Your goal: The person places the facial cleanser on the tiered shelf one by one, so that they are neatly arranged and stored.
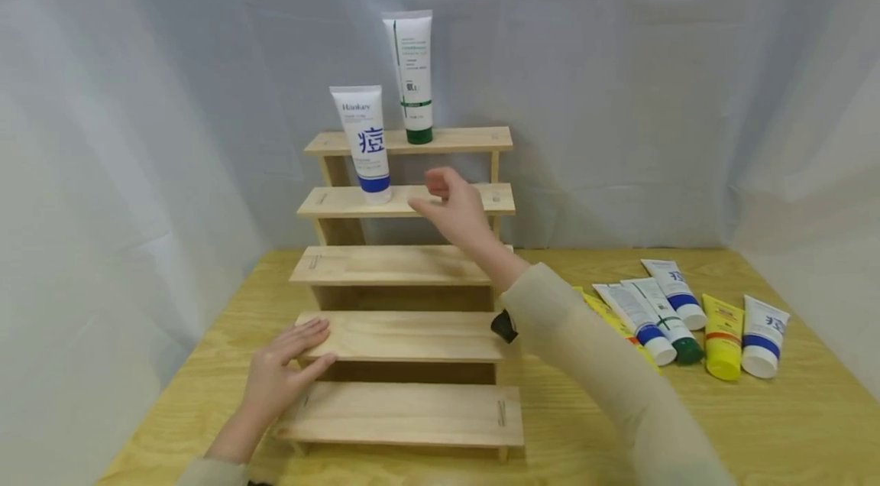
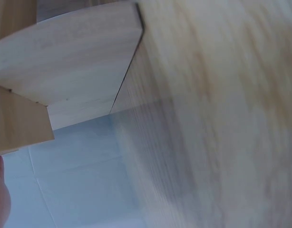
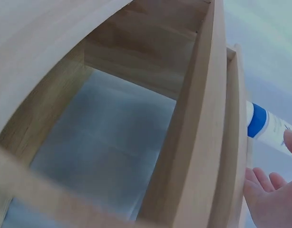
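Blue-banded tube (image 1: 364, 140) stands upright, left of centre on the rack's second-farthest step (image 1: 323, 200). My right hand (image 1: 457, 207) is empty, fingers parted, just right of it; my left (image 1: 278, 367) rests on the rack (image 1: 412, 335), gripping nothing. Likely light, squashy, slick: pinch low, near the cap (image 1: 377, 197).

Right hand (image 1: 459, 208), thumb and fingers parted, reaches beyond left hand (image 1: 278, 370).

Your head view is softly lit, with shadows inside the pale wooden stepped shelf (image 1: 406, 413); your bluish left wrist view blurs the broad pale-brown wood-grained surface (image 2: 222, 123) nearby.
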The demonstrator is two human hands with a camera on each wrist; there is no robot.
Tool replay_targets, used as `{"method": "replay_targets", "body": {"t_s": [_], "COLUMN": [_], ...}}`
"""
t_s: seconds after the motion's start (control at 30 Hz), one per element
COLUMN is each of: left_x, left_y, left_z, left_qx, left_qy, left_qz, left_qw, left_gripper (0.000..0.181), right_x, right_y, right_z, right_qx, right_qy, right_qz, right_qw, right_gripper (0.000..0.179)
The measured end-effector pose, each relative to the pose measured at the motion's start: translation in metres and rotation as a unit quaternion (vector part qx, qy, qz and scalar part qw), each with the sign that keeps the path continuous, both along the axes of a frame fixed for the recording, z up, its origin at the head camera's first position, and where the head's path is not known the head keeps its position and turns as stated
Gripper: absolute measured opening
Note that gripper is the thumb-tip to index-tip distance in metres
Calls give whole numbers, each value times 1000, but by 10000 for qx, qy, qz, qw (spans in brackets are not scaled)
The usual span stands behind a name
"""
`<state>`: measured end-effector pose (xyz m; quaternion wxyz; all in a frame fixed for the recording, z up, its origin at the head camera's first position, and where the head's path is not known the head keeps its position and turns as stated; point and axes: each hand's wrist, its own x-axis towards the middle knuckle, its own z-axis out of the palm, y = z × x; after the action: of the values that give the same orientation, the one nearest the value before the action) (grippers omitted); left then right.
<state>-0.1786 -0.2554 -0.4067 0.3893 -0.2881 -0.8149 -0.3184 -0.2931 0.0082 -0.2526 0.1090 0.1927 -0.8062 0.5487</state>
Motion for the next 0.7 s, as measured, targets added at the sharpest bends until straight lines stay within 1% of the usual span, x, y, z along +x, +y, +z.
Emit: {"method": "replay_targets", "body": {"t_s": [0.2, 0.3, 0.43, 0.5, 0.7], "left_x": [0, 0, 0, 0, 0], "left_y": [1, 2, 2, 2, 1], "left_z": [1, 2, 1, 1, 0], "left_qx": [-4, 16, 16, 27, -12], "left_qy": [99, 118, 84, 3, -37], "left_qz": [-4, -32, -46, -37, 75], "left_qw": [10000, 9999, 10000, 10000, 10000], "left_gripper": [39, 39, 38, 38, 37], "right_x": [9, 17, 28, 35, 49], "right_y": [25, 38, 57, 67, 93], "right_z": [1, 2, 1, -1, -10], "right_qx": [6, -32, -17, -23, -83], "right_qy": [120, 131, 248, 317, 450], "right_qz": [60, 122, 165, 189, 241], "right_qw": [9999, 9998, 9996, 9993, 9987], "right_gripper": [47, 47, 48, 48, 47]}}
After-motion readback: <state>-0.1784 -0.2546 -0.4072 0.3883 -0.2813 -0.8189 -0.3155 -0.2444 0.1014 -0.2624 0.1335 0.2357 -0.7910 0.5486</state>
